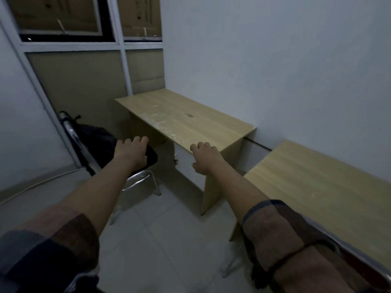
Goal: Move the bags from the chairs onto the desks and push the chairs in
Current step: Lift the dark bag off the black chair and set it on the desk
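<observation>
Reaching toward the far table [186, 117], the left hand [132, 152] hovers over the chair [146, 163] holding a bag [95, 138]; the right hand [204, 158] hangs at the table's edge, fingers [201, 145] of both loosely curled, gripping nothing.

The left hand [132, 154] covers the front of the chair [137, 176] seat, so whether it touches the seat cannot be told. The dark bag [95, 138] is murky in the dim light; its straps and shape are unclear. The chair's rear legs are hidden behind the forearm. The near counter [317, 187] runs off the right edge. The right hand [206, 158] hides part of the far counter [179, 115] edge; contact is uncertain. Both sleeves [285, 240] are cut by the bottom edge.
</observation>
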